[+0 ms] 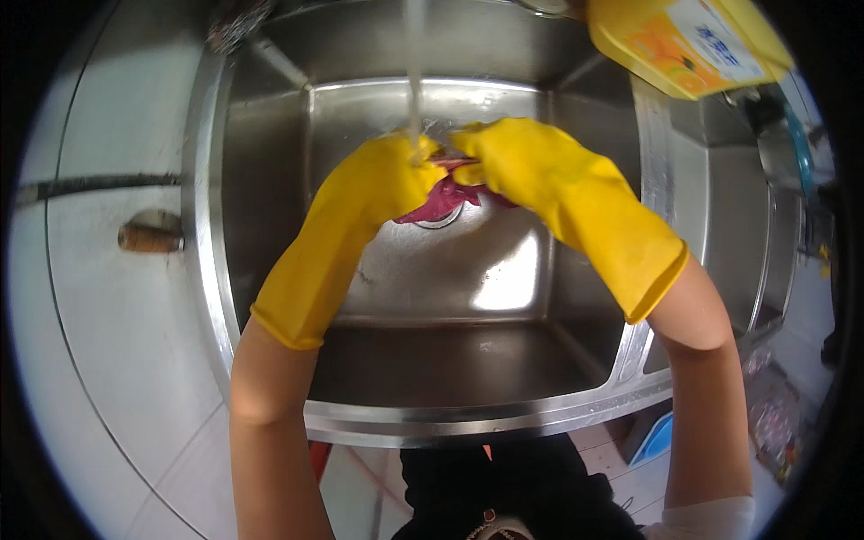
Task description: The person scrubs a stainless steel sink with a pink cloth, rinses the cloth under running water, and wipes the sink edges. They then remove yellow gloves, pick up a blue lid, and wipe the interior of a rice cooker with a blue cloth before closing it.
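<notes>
Both my hands wear long yellow rubber gloves and are inside a stainless steel sink basin (pixel 432 270). Between them is a dark red cloth (pixel 445 197), bunched at the top, with its lower folds hanging over the round drain (pixel 437 221). My left hand (pixel 398 169) grips the cloth from the left, and my right hand (pixel 506 158) pinches it from the right. A thin stream of water (pixel 414 74) falls onto my left hand's fingers. Blur and the gloves hide the upper part of the cloth.
A yellow plastic detergent jug (pixel 688 47) stands at the upper right, by the second basin (pixel 682 202). A metal scouring pad (pixel 233 27) sits at the upper-left rim. Against the tiled wall (pixel 115 290), left, are a wooden handle (pixel 150 238) and a dark pipe (pixel 101 185).
</notes>
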Tool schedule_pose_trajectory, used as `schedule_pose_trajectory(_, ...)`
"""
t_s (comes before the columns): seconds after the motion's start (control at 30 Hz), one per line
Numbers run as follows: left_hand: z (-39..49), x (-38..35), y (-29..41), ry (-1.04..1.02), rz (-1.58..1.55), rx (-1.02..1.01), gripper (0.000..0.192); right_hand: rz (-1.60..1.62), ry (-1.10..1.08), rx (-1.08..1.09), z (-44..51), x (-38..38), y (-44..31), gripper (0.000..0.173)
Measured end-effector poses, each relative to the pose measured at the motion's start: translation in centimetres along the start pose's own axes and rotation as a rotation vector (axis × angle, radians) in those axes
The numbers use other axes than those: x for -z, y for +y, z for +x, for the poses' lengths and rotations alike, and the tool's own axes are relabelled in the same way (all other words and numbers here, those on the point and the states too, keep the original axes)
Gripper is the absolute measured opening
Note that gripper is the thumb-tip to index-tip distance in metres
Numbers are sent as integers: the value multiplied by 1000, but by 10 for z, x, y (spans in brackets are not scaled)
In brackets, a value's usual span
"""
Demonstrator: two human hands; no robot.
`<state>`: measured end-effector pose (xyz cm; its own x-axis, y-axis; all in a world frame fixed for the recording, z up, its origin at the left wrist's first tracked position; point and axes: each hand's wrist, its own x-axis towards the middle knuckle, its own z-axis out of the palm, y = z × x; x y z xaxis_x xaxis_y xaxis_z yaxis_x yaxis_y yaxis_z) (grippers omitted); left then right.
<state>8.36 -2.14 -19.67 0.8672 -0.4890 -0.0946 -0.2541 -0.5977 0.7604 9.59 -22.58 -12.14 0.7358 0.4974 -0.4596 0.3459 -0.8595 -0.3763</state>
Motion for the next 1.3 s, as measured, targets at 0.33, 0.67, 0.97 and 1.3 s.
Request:
schedule_pose_trajectory(0.33, -11, 3, -2, 72, 120, 392, 21, 313, 246, -28, -2, -5, 0, 26)
schedule_pose_trajectory(0.67, -35, -16, 77, 511, -348, 575, 25, 1119, 407, -69, 21, -84, -36, 35)
schedule_pose_trajectory(0.97, -63, -50, 58, 997, -1464, 827, 56, 1179, 290, -237, 38, -89, -40, 29)
schedule_pose_trajectory(1.3, -11, -68, 33, 907, -1960, 879, 25, 1806, 616, -107, 14, -84, -12, 15)
